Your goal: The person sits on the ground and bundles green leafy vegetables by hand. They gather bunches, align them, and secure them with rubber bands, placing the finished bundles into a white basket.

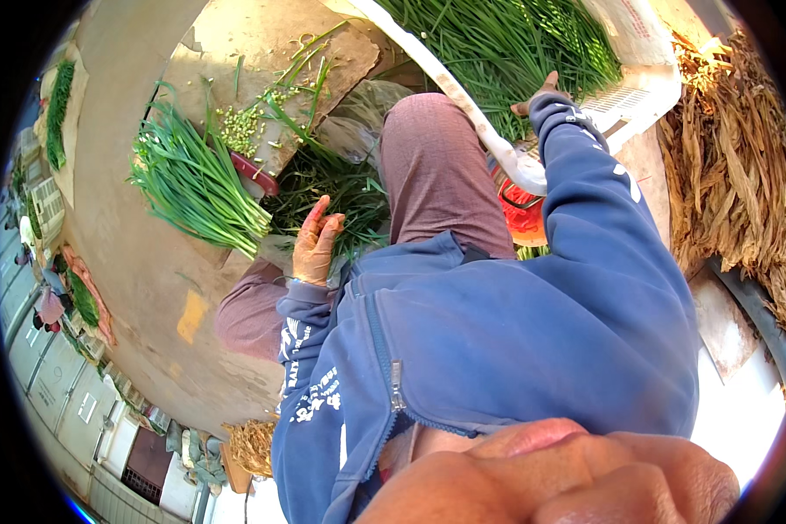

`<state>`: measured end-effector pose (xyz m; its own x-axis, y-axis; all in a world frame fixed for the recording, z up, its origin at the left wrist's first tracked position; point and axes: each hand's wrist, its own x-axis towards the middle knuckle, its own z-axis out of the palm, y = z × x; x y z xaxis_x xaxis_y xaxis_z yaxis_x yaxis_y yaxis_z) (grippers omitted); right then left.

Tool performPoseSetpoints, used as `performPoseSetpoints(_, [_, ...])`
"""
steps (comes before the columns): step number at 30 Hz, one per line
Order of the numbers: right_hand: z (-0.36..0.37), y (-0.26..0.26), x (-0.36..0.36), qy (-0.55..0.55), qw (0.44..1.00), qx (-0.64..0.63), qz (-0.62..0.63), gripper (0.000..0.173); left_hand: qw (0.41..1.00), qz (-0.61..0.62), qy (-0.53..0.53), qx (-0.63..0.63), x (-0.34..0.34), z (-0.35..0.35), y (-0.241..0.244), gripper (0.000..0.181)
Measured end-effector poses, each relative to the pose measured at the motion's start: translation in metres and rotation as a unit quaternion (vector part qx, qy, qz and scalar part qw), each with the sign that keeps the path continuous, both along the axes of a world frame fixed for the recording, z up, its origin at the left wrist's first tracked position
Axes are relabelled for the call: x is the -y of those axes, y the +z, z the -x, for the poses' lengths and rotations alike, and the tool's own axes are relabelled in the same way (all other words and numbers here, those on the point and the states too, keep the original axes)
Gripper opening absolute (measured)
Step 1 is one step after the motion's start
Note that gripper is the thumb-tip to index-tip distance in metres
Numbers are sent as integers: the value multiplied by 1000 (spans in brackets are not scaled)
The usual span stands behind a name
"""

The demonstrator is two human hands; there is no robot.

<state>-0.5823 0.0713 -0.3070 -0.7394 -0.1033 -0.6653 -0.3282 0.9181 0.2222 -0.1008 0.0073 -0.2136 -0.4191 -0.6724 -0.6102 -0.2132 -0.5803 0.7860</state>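
My left hand point(314, 239) is raised in front of my bent leg, fingers apart and nothing between them. Left of it lies a bundle of garlic chives point(200, 180), its pale cut ends towards the hand. A red handle point(254, 173), perhaps a knife's, shows beside the bundle at the cardboard's edge. My right arm reaches forward to long green leaves point(498, 46) heaped in a white plastic crate point(629, 108). My right hand point(540, 95) touches the leaves, thumb and a finger apart; its other fingers are partly hidden.
Cut stem bits and loose leaves lie on a cardboard sheet point(196, 72). Dark green trimmings point(327, 190) lie before my left hand. An orange-red container point(524, 209) is beside my right knee. Dry brown leaves point(727, 177) hang at the right. People point(49, 308) are far left.
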Motion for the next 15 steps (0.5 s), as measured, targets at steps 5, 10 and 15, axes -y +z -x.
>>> performPoseSetpoints(5, [10,-23,-9,53,998,-42,4,112,999,-1,27,22,-2,2,7,48])
performPoseSetpoints(10, [69,-38,-11,21,999,35,20,91,1000,5,25,14,-3,-8,7,48])
performPoseSetpoints(15, [106,-27,-15,68,997,43,-5,96,999,2,28,22,-3,-5,4,49])
